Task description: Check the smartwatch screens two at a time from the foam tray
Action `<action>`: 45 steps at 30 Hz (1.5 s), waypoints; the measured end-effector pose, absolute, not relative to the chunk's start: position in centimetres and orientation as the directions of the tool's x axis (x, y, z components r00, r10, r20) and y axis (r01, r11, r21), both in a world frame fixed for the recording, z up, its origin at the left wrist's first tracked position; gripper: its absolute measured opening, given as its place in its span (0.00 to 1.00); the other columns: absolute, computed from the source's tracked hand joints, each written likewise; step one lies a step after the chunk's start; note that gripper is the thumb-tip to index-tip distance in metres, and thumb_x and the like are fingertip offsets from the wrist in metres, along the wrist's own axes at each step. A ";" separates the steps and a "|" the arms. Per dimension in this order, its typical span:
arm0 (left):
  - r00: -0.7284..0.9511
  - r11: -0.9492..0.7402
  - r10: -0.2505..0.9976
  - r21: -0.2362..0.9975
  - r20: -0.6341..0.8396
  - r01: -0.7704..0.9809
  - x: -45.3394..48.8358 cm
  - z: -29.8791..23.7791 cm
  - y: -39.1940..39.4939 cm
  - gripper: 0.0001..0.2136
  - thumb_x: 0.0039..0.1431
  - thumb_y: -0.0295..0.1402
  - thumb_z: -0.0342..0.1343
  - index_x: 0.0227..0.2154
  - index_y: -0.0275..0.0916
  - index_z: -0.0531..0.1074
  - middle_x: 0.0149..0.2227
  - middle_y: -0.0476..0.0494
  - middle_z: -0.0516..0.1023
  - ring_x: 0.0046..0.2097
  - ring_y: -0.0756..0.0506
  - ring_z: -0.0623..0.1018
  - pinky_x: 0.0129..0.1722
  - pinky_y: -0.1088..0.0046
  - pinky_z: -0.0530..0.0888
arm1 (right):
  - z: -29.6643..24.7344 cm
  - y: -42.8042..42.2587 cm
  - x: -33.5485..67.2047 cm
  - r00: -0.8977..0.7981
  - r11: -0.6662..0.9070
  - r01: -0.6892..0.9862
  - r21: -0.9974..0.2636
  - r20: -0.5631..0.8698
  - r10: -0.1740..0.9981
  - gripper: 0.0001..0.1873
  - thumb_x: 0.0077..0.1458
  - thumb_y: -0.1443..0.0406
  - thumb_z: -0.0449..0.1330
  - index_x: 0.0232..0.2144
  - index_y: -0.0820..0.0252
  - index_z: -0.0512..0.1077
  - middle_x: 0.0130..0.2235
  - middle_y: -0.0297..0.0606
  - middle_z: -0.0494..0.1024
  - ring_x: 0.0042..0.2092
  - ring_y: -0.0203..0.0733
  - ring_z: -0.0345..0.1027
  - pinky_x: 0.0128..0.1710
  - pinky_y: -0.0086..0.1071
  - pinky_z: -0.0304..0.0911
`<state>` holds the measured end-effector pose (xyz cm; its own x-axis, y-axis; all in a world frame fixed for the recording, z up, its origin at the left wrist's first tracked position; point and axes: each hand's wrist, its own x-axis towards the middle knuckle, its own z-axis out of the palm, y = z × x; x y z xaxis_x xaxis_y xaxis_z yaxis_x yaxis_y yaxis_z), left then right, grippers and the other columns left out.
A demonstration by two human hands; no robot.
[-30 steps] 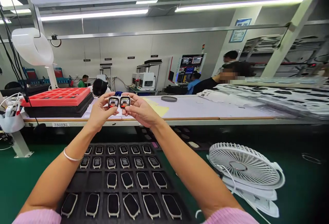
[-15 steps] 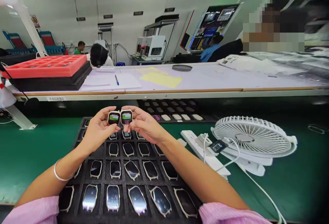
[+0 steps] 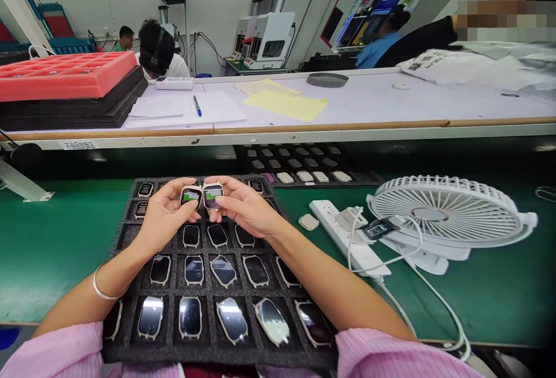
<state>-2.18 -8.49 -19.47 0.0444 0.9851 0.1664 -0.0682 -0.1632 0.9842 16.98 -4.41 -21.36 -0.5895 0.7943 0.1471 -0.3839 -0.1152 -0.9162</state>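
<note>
My left hand (image 3: 168,210) grips a smartwatch body (image 3: 190,195) without a strap, its thumb pressed on the lower right of the lit screen. Close beside it, my right hand (image 3: 241,204) grips a second strapless smartwatch (image 3: 212,194), thumb over the screen's right side. Both screens show a green band. Beneath my hands lies a black foam tray (image 3: 169,349) with rows of compartments. Many of these hold similar watches, such as a dark-screened one (image 3: 190,316) in the front row. A few at the back have lit text. My hands and forearms hide some compartments.
To the right stand a white fan (image 3: 434,216) and a white power strip (image 3: 347,239) with cables. A raised shelf (image 3: 369,100) behind carries red foam trays (image 3: 65,74), papers and a pen (image 3: 197,106). More watch parts lie under it. Other people sit beyond.
My view has tilted downward, so the tray's front edge shows. Both thumbs have shifted onto the watch screens. The two watches stay held side by side.
</note>
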 end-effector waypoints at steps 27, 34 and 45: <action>0.101 0.031 0.995 0.988 -0.016 -0.153 -2.6 -22.0 -7.9 0.24 0.53 0.30 0.65 0.54 0.39 0.70 0.47 0.42 0.78 0.32 0.49 0.84 0.36 0.71 0.83 | -23.4 -4.1 16.6 -0.542 -0.237 -0.368 -0.899 0.000 0.841 0.23 0.47 0.75 0.61 0.47 0.57 0.69 0.34 0.29 0.79 0.29 0.33 0.76 0.29 0.27 0.68; 0.094 0.094 0.992 0.981 -0.078 -0.170 -2.5 -22.0 -7.8 0.26 0.53 0.30 0.64 0.56 0.38 0.69 0.48 0.43 0.78 0.33 0.49 0.84 0.39 0.70 0.83 | -23.7 -4.0 16.6 -0.509 -0.249 -0.368 -0.896 -0.030 0.860 0.23 0.46 0.75 0.61 0.46 0.56 0.71 0.33 0.29 0.79 0.29 0.33 0.76 0.29 0.28 0.68; 0.079 0.051 0.996 0.988 -0.040 -0.146 -2.5 -21.9 -7.9 0.25 0.54 0.30 0.63 0.56 0.39 0.69 0.49 0.41 0.80 0.33 0.49 0.84 0.41 0.68 0.83 | -23.4 -4.1 16.7 -0.450 -0.206 -0.406 -0.890 -0.001 0.893 0.23 0.45 0.74 0.61 0.46 0.55 0.71 0.34 0.30 0.80 0.30 0.35 0.77 0.32 0.30 0.70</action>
<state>-2.53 -7.93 -21.95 0.0794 0.9960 -0.0401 -0.1465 0.0514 0.9879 16.73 -4.11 -23.37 -0.4496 0.8932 -0.0015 -0.4060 -0.2058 -0.8904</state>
